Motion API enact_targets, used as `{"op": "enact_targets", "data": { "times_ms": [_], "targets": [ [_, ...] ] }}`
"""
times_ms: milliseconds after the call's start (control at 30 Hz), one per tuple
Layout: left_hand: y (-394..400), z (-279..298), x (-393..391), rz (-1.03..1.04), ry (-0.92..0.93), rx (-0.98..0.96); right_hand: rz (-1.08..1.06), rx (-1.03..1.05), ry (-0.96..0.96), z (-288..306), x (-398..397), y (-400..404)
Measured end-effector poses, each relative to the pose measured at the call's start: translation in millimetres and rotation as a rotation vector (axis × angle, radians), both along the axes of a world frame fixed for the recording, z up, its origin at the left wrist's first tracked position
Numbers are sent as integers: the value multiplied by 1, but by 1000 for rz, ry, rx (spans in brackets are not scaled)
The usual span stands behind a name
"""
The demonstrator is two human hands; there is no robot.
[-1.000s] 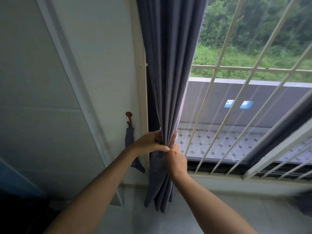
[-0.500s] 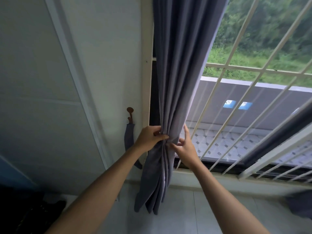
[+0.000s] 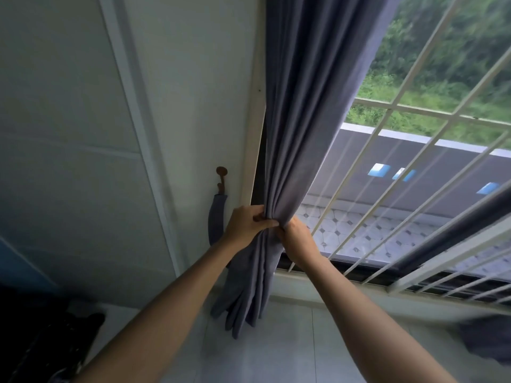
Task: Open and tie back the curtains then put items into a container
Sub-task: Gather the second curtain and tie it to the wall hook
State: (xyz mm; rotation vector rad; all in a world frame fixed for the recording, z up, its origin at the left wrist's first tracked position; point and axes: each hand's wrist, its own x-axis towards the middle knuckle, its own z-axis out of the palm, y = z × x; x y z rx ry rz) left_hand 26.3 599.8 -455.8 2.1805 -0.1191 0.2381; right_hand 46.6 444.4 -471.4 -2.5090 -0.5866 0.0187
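Pale panelled wall (image 3: 69, 120) at left; barred window (image 3: 414, 150) admits daylight; light tiled floor (image 3: 290, 349) below.

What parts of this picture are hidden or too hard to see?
All in the head view:
- The curtain top and its rail: cut off by the upper edge.
- The right hand fingers: tucked behind the gathered fabric.
- The tie-back strap lower end: hidden behind the left hand and its arm.
- The dark things at bottom left: too shadowed to name.
- The dark shape at the right edge: blurred and cut off.
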Motion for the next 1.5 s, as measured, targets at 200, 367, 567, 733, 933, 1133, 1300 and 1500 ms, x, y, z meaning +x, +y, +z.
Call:
{"op": "enact_targets", "data": {
  "times_ms": [200, 367, 567, 733, 933, 1133, 1300, 1500],
  "targets": [
    [0, -4, 9, 90, -38, -13, 2, -8, 180, 11, 6, -1],
    [1, -9, 14, 86, -22, -66, -153, 301, 169, 43, 15, -17],
    [3, -20, 15, 11, -51, -160, -102, 434, 448, 59, 31, -14],
    [6, -33, 15, 38, -23, -193, -76, 360, 484, 66, 38, -6],
    [0, -36, 2, 153, -125, -205, -92, 300, 393, 61, 33, 14],
    [-12, -48, -13, 288, -88, -199, -184, 284, 225, 63, 20, 37],
    [-12, -44, -16, 342, -216, -226, -263, 272, 160, 56, 20, 43],
    [-8, -66, 3, 266, -116, -246, -297, 296, 231, 51, 28, 42]
  ]
}}
